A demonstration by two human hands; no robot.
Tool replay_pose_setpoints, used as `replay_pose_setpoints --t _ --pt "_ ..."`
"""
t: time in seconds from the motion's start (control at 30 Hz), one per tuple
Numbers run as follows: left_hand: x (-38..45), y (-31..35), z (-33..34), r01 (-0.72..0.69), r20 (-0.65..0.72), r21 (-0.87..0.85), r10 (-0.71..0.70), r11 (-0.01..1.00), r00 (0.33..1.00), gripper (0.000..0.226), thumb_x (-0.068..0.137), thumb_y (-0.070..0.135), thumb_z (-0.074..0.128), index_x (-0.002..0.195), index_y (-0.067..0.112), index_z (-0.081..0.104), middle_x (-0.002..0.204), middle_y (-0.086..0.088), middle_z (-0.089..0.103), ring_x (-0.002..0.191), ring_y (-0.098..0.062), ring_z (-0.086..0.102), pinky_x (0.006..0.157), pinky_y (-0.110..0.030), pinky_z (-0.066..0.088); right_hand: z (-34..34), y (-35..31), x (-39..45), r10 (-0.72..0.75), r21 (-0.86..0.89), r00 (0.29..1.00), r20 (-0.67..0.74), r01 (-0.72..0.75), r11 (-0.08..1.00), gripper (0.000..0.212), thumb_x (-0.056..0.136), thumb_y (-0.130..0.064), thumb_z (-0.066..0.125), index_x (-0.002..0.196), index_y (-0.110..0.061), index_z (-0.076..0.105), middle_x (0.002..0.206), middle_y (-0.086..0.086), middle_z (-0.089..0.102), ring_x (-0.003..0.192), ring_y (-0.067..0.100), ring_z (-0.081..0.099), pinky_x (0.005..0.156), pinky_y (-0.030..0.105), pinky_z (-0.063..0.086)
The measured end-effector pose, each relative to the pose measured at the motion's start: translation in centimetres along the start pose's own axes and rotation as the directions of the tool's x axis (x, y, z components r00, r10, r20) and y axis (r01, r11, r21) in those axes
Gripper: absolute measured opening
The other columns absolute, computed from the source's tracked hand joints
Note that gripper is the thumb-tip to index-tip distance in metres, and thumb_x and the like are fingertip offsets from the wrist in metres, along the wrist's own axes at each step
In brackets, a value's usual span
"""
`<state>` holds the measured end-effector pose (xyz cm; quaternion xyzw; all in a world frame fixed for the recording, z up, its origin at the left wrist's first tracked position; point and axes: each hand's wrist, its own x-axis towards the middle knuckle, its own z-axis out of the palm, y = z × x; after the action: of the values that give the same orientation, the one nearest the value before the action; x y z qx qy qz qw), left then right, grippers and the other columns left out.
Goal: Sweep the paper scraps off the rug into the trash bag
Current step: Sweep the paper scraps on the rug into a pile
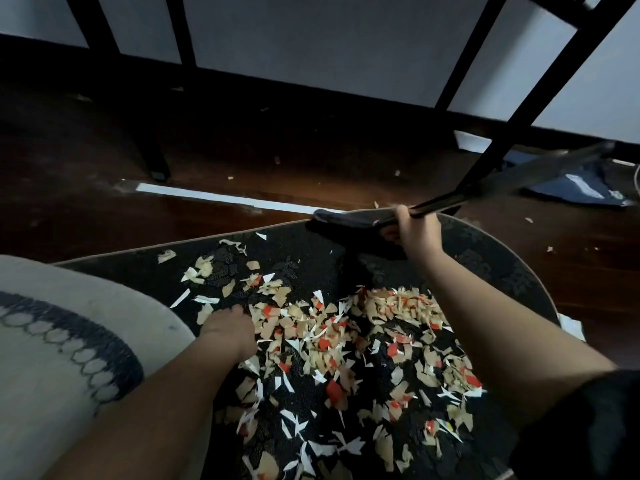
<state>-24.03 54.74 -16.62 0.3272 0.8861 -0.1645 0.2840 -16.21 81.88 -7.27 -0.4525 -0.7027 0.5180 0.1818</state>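
Several tan, white and red paper scraps (346, 337) lie scattered over a dark patterned rug (301, 251). My right hand (414, 230) grips the handle of a black brush at the rug's far edge. The brush head (346, 225) rests on the rug just left of that hand, and its long handle (519, 178) runs up to the right, blurred. My left hand (230, 327) rests on the rug at the left side of the scrap pile, fingers down among the pieces. A crumpled blue plastic thing (571, 188) lies on the floor at far right; I cannot tell if it is the trash bag.
A pale cushion with a dark blue ring pattern (52, 341) overlaps the rug at left. Dark wooden floor (242, 150) surrounds the rug, with a few stray scraps and a white strip (214, 197). Black furniture legs (152, 157) stand beyond, one slanting over the brush handle.
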Motion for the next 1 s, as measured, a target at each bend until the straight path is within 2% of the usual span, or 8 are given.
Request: replay_pose_setpoints --t 0.1,0.23,0.4,0.5,0.7,0.83,0.93,1.0 --pt "-0.1 0.1 0.4 -0.007 -0.003 0.000 0.007 1.000 1.000 0.047 0.096 0.034 0.045 0.137 0.012 0.047 0.143 -0.008 0.038 0.128 -0.023 0.043 0.105 -0.034 0.036 0.7 0.7 -0.7 0.024 -0.021 0.995 0.098 -0.022 1.000 0.030 0.085 -0.027 0.052 0.089 -0.002 0.070 0.073 0.009 0.075 0.069 0.026 0.071 0.070 0.042 0.057" --pt "-0.2 0.2 0.6 -0.007 -0.005 0.008 0.007 1.000 1.000 0.047 0.095 0.033 0.045 0.138 0.012 0.048 0.143 -0.008 0.038 0.129 -0.024 0.043 0.105 -0.034 0.036 -1.9 0.0 -1.9 0.008 0.011 0.985 0.174 -0.010 1.000 0.023 0.093 -0.012 0.048 0.100 0.003 0.065 0.060 0.010 0.070 0.049 0.015 0.066 0.047 0.019 0.051" --pt "-0.1 0.1 0.2 0.005 -0.012 0.009 -0.004 1.000 1.000 0.048 0.095 0.033 0.045 0.138 0.011 0.047 0.143 -0.008 0.038 0.129 -0.024 0.043 0.104 -0.033 0.036 -5.5 -1.5 -2.8 -0.093 0.006 0.988 0.123 0.093 0.996 0.029 0.097 -0.012 0.043 0.092 0.003 0.067 0.060 0.013 0.069 0.048 0.017 0.067 0.053 0.027 0.056" --pt "0.0 0.2 0.1 0.006 -0.020 0.007 -0.005 1.000 1.000 0.049 0.095 0.035 0.046 0.137 0.011 0.047 0.140 -0.007 0.040 0.127 -0.024 0.044 0.104 -0.034 0.037 -4.5 -1.8 -2.4 -0.115 0.047 0.992 0.053 0.112 0.993 0.023 0.094 -0.011 0.048 0.081 -0.008 0.067 0.065 0.012 0.071 0.063 0.027 0.068 0.062 0.035 0.054" --pt "-0.2 0.0 0.3 -0.011 -0.023 0.012 0.011 1.000 1.000 0.050 0.094 0.036 0.048 0.138 0.012 0.045 0.143 -0.008 0.039 0.128 -0.024 0.043 0.106 -0.034 0.036 -0.5 -0.7 -0.2 -0.009 0.036 0.999 -0.037 0.010 0.999 0.024 0.082 -0.028 0.052 0.065 -0.017 0.065 0.064 0.003 0.073 0.071 0.026 0.072 0.083 0.055 0.056" --pt "0.0 -0.4 0.7 -0.010 -0.021 0.017 0.010 1.000 1.000 0.052 0.094 0.037 0.048 0.139 0.011 0.044 0.143 -0.010 0.039 0.130 -0.025 0.042 0.108 -0.035 0.035 2.1 -0.1 -0.7 0.012 0.003 0.995 0.100 -0.013 1.000 0.020 0.080 -0.031 0.050 0.076 -0.017 0.063 0.072 0.006 0.074 0.074 0.026 0.073 0.081 0.050 0.058" --pt "0.2 -0.4 0.9 -0.015 -0.024 0.023 0.016 1.000 1.000 0.051 0.094 0.037 0.047 0.138 0.012 0.045 0.143 -0.009 0.039 0.130 -0.024 0.041 0.109 -0.035 0.034 1.7 -0.3 -1.8 -0.019 0.000 0.980 0.198 0.019 1.000 0.019 0.092 -0.016 0.051 0.081 -0.008 0.064 0.070 0.009 0.073 0.063 0.021 0.069 0.061 0.033 0.057" --pt "0.2 -0.2 1.0 -0.022 -0.031 0.028 0.022 0.999 0.999 0.050 0.093 0.035 0.047 0.138 0.013 0.045 0.145 -0.008 0.038 0.130 -0.023 0.041 0.109 -0.034 0.034 0.1 -0.7 -2.1 -0.029 0.006 0.974 0.224 0.029 1.000 0.020 0.093 -0.012 0.051 0.090 -0.001 0.068 0.068 0.012 0.072 0.059 0.021 0.067 0.059 0.029 0.055"
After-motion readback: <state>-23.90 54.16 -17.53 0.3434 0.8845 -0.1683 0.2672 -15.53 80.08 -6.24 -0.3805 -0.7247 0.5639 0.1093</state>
